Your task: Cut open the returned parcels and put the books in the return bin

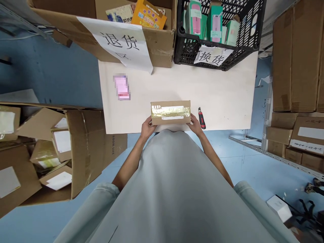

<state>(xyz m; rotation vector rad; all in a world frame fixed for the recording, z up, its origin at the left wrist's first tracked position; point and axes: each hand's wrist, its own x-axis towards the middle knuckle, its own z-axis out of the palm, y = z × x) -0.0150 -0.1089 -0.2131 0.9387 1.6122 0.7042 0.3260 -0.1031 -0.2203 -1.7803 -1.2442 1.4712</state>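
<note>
Brown cardboard under the fingers (192, 117) of both hands: closed on the two ends of a carton (170, 112), left hand (147, 128) at its left near corner, right hand (194, 125) at its right near corner. Held square to the body, long side across, at the near edge of the bench (215, 89); impossible to tell whether resting there or slightly raised. Along the carton's face, a band of shiny yellowish tape (187, 111) running lengthwise over a white label (172, 109).

Just beside the right hand, lying on the bench, a red-and-black knife (201, 118). Farther off, toward the left side of the bench, a pink item (122, 87), too blurred to make out.

At the far side, a large open box (162, 50) with a handwritten sheet (126, 42) draped down its front and an orange pack (149, 15) inside. Just right of it, a black crate (184, 50) containing green boxes (216, 22), with a handwritten note (213, 56) on its near wall.

Left of the bench, a floor box (87, 152) full of smaller parcels (62, 140), several bearing white labels. Over to the right, stacked boxes (295, 60). Below, blue floor (222, 148), with a white box (279, 207) at lower right.
</note>
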